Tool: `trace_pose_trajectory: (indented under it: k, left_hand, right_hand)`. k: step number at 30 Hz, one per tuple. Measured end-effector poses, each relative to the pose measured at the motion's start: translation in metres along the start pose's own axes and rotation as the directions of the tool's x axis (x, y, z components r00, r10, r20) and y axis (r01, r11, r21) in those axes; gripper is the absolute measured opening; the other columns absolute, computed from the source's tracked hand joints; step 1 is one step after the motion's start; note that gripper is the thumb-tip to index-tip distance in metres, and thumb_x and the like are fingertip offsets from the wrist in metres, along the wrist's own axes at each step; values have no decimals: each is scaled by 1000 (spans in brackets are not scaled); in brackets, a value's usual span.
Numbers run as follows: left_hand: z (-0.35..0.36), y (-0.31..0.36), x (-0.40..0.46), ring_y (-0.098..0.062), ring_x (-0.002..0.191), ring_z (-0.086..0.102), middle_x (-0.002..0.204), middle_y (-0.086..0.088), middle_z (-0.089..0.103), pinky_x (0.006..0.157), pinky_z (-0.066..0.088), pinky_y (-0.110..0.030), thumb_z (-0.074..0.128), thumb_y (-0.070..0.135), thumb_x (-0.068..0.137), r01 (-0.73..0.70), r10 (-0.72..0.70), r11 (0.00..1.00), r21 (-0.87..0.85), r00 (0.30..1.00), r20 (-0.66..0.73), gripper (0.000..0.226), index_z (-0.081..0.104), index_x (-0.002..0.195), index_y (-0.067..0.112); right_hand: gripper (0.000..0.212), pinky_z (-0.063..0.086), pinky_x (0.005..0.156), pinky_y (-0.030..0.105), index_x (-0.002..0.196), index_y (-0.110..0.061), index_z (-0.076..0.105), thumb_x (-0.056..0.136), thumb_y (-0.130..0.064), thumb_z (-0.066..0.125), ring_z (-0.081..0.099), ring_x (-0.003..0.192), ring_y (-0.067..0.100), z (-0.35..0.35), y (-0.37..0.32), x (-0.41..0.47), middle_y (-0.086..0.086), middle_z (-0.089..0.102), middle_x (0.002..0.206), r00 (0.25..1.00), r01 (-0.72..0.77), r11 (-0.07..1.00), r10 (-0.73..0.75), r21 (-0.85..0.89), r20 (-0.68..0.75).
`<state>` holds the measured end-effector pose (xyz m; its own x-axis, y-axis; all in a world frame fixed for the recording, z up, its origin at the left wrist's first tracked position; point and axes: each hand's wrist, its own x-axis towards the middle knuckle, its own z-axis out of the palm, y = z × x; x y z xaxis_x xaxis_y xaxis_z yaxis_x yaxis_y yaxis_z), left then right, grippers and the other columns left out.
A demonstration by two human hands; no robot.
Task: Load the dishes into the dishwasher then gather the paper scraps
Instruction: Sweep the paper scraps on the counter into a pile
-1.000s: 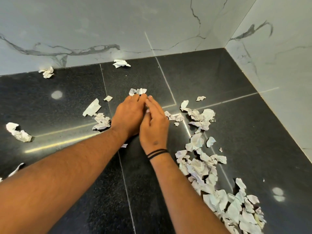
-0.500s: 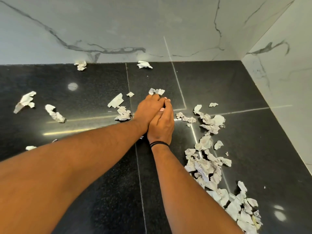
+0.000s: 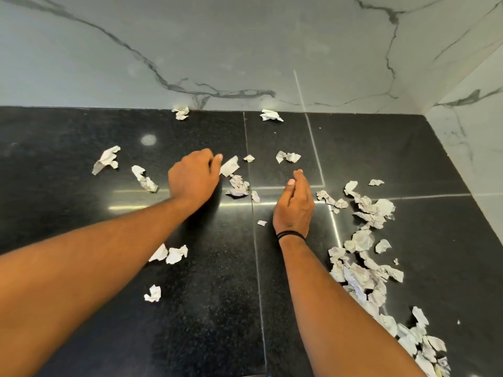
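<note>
Our left hand [image 3: 193, 178] is nearest the flat scrap [image 3: 230, 165] just right of its loosely curled, empty fingertips; our right hand [image 3: 295, 205] is released

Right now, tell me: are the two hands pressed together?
No, the left hand and the right hand are apart, with bare dark floor between them.

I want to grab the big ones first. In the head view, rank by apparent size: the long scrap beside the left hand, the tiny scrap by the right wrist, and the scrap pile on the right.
1. scrap pile
2. long scrap
3. tiny scrap
</note>
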<state>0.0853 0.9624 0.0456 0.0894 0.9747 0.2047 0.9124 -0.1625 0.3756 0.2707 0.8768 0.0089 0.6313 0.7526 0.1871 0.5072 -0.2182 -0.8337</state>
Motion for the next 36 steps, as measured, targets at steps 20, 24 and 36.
trace_pose_trajectory:
  k: [20, 24, 36]
  left_hand:
    - [19, -39, -18, -36, 74, 61, 89, -14, 62, 56, 38, -38, 34, 39, 108, -73, 67, 990, 121, 996, 55, 34, 51, 95, 13]
    - [19, -39, -18, -38, 75, 62, 90, -16, 63, 56, 36, -38, 35, 38, 108, -85, 79, 989, 123, 996, 51, 34, 52, 96, 11]
    - [19, -39, -18, -36, 77, 63, 93, -16, 63, 56, 36, -38, 34, 38, 108, -92, 81, 986, 138, 994, 79, 35, 53, 101, 10]
  right_hand:
    - [64, 5, 126, 44, 158, -12, 22, 105, -48, 23, -2, 155, 17, -26, -13, -95, 2, 9, 167, 899, 263, 891, -88, -369, 429]
    - [75, 2, 126, 45, 160, -14, 12, 102, -61, 13, -12, 154, 22, -31, -15, -108, 4, -1, 168, 817, 426, 711, -36, -560, 576]
    - [68, 0, 123, 44, 160, -12, 10, 105, -51, 21, -11, 154, 28, -24, -30, -63, 4, -4, 168, 852, 362, 717, 4, -595, 524]
